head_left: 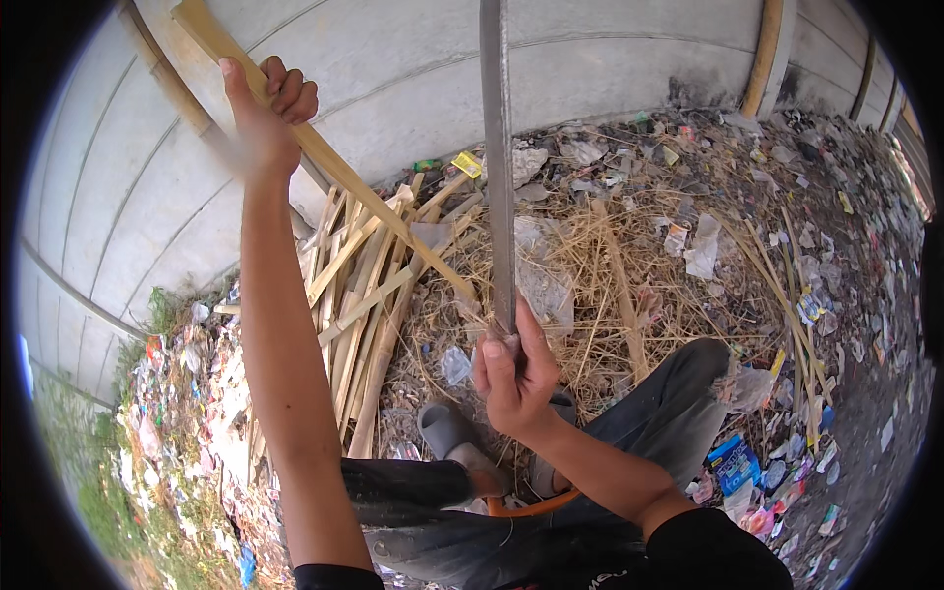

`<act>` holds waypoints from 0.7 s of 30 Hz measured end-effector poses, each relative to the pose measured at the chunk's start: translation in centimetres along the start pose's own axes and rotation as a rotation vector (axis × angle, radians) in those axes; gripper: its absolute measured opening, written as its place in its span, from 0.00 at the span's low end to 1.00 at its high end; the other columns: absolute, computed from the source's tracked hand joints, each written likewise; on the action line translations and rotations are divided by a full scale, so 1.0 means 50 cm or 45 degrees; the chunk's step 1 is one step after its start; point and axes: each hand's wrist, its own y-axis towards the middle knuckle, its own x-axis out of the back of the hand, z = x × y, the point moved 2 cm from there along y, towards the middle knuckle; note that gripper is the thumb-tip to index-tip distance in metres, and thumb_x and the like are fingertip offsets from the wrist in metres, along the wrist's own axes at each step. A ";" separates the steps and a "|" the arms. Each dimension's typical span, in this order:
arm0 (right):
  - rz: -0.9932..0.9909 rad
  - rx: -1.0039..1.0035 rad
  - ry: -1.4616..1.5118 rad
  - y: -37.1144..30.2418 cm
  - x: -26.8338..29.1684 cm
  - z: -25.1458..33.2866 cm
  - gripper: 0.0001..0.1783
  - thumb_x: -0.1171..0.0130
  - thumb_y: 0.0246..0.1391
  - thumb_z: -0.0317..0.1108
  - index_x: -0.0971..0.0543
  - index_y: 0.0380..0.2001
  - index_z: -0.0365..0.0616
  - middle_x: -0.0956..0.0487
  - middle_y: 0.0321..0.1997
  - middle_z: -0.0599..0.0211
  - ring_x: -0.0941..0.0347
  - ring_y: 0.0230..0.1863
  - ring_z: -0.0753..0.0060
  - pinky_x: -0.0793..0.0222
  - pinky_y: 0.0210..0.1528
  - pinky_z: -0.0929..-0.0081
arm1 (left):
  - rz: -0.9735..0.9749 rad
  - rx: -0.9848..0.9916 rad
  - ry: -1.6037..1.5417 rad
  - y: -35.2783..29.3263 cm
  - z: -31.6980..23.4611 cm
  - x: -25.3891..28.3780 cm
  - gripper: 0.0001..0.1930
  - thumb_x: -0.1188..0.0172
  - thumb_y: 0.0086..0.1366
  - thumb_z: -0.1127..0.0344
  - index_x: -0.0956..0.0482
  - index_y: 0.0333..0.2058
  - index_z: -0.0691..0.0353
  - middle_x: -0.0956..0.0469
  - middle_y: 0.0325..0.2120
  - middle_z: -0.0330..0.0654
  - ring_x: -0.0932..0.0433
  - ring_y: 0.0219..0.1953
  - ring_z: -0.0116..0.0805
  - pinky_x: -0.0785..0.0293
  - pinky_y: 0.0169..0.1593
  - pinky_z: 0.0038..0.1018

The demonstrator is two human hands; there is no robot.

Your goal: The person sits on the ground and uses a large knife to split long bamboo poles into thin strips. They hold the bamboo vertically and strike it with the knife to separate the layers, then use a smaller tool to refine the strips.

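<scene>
High on the left, my left hand point(273, 113) is closed round a long split bamboo strip point(359, 192). The strip slants down to the right, its lower end at the straw-coloured shavings in front of me. My right hand point(516, 379) grips the base of a machete point(500, 167), whose long, narrow dark blade points straight up past the top of the view. Most of its handle is hidden by my fingers. Blade and strip are apart. Below my left hand, a pile of split bamboo strips point(364, 305) lies beside my left forearm.
Bamboo shavings point(580, 324) cover the ground before my grey sandals point(452, 430). A concrete panel wall point(393, 79) rises behind, with a bamboo pole point(764, 59) against it. Litter spreads all round, including a blue packet point(735, 464) at my right. Thin bamboo sticks point(801, 339) lie farther right.
</scene>
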 end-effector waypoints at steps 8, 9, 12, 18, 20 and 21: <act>0.002 -1.111 -0.109 -0.138 0.085 -0.236 0.30 0.45 0.70 0.36 0.36 0.72 0.43 0.29 0.23 0.73 0.34 0.15 0.86 0.37 0.17 0.81 | -0.011 0.013 -0.040 -0.008 0.000 0.001 0.35 0.63 0.68 0.24 0.46 0.22 0.52 0.52 0.15 0.30 0.54 0.18 0.24 0.56 0.24 0.24; 0.025 -1.035 -0.046 -0.107 0.076 -0.205 0.30 0.45 0.70 0.35 0.36 0.72 0.44 0.29 0.23 0.72 0.35 0.15 0.86 0.37 0.17 0.81 | -0.023 -0.009 -0.021 -0.002 -0.001 0.010 0.35 0.63 0.68 0.24 0.46 0.22 0.52 0.52 0.15 0.30 0.54 0.18 0.24 0.56 0.24 0.24; -0.025 -0.716 0.136 -0.026 0.022 -0.080 0.29 0.44 0.69 0.34 0.34 0.70 0.39 0.29 0.22 0.74 0.35 0.16 0.86 0.37 0.17 0.80 | -0.042 -0.031 0.011 0.002 0.002 0.018 0.35 0.62 0.68 0.23 0.46 0.22 0.52 0.52 0.15 0.30 0.54 0.18 0.24 0.56 0.24 0.24; 0.025 -0.175 -0.117 -0.066 0.007 -0.167 0.30 0.47 0.71 0.34 0.38 0.72 0.38 0.29 0.23 0.74 0.36 0.15 0.87 0.39 0.16 0.82 | -0.166 -0.044 0.028 0.004 0.003 0.002 0.35 0.60 0.68 0.25 0.47 0.22 0.53 0.53 0.16 0.31 0.55 0.18 0.25 0.57 0.24 0.25; 0.050 -0.507 -0.058 -0.096 0.000 -0.171 0.30 0.48 0.72 0.34 0.39 0.72 0.39 0.28 0.24 0.73 0.35 0.15 0.87 0.38 0.16 0.82 | -0.236 -0.077 0.014 0.002 0.005 0.006 0.35 0.57 0.70 0.27 0.48 0.22 0.54 0.55 0.16 0.31 0.55 0.18 0.26 0.58 0.24 0.27; 0.032 -0.768 0.025 -0.111 0.004 -0.171 0.30 0.48 0.72 0.34 0.39 0.72 0.39 0.28 0.23 0.73 0.35 0.15 0.87 0.39 0.16 0.83 | -0.303 -0.111 0.034 0.003 0.005 0.009 0.35 0.56 0.70 0.27 0.48 0.21 0.54 0.55 0.16 0.31 0.55 0.18 0.26 0.58 0.24 0.27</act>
